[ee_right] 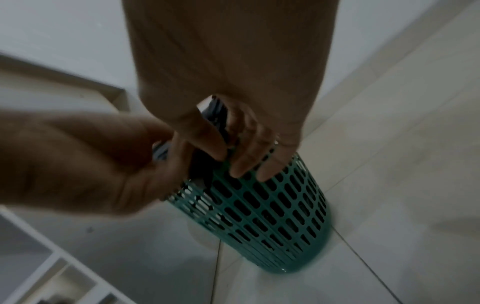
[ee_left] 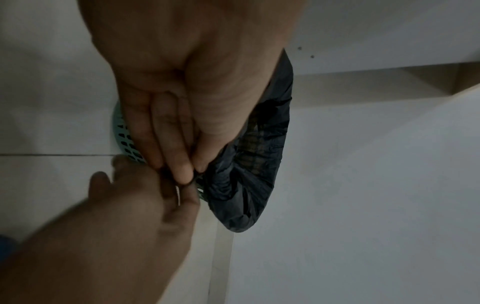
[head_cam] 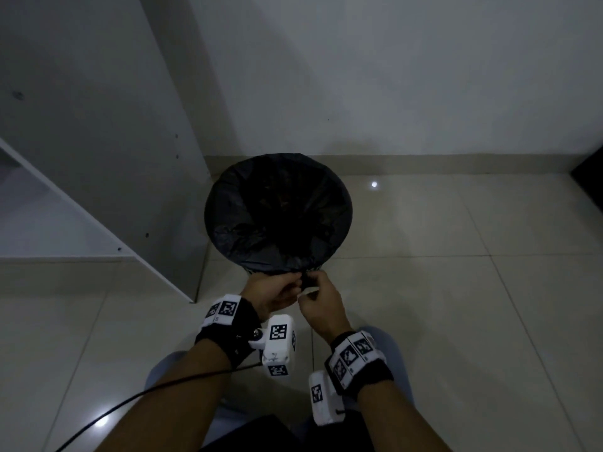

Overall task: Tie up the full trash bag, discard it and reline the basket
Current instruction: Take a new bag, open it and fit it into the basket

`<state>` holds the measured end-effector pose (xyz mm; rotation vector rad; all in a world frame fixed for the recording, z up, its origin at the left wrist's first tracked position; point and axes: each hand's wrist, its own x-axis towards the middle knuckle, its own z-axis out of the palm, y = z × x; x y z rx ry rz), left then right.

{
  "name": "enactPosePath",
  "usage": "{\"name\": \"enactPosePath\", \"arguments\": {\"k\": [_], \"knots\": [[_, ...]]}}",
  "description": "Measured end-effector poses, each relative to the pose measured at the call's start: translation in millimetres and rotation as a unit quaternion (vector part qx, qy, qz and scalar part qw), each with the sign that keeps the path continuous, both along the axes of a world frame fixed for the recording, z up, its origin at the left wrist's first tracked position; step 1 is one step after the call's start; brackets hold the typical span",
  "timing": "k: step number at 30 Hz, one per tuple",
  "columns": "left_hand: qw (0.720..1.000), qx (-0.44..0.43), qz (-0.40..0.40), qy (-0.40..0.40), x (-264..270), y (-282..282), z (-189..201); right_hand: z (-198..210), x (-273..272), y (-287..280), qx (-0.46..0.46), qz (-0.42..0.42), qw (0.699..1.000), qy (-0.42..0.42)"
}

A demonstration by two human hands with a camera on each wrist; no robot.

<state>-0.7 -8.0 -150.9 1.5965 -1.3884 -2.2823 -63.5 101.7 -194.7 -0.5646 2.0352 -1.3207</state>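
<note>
A black trash bag (head_cam: 277,216) lines a teal slotted basket (ee_right: 272,205) that stands on the floor by the wall. The bag's edge is folded over the rim (ee_left: 246,174). At the near rim, my left hand (head_cam: 293,285) and right hand (head_cam: 311,290) meet, and each pinches a gathered bit of the bag's black plastic (ee_right: 202,164). In the left wrist view, the left fingertips (ee_left: 185,173) squeeze the plastic against the basket (ee_left: 124,135). Two right fingers (ee_right: 241,170) rest on the basket's side. What is inside the bag is too dark to see.
A white shelf unit (head_cam: 98,141) stands close on the basket's left. A white wall (head_cam: 391,76) runs behind it. Pale floor tiles (head_cam: 456,288) spread to the right and front. A dark object (head_cam: 590,181) sits at the far right edge. A black cable (head_cam: 130,399) trails from my left wrist.
</note>
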Motion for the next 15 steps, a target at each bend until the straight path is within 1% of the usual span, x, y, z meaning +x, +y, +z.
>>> {"name": "enactPosePath", "arguments": {"k": [2, 4, 5, 11, 13, 15], "knots": [[0.998, -0.057, -0.011, -0.031, 1, -1, -5, -1, -3, 0, -0.018, -0.023, 0.999, -0.033], [0.995, -0.096, -0.009, -0.037, 1, 0, -6, -1, -8, -2, -0.021, -0.030, 0.999, -0.021], [0.995, -0.097, -0.006, -0.032, 1, 2, -3, 0, -11, -3, -0.023, -0.031, 0.999, -0.017], [0.998, -0.046, -0.047, 0.006, 1, -2, 4, 0, -26, -17, 0.014, -0.075, 0.996, -0.035], [0.998, -0.034, -0.060, -0.007, 3, -4, 1, 0, -27, -23, 0.035, -0.073, 0.994, -0.067], [0.998, -0.011, -0.057, -0.003, 4, -6, 0, 1, -27, -28, 0.048, -0.081, 0.987, -0.132]]}}
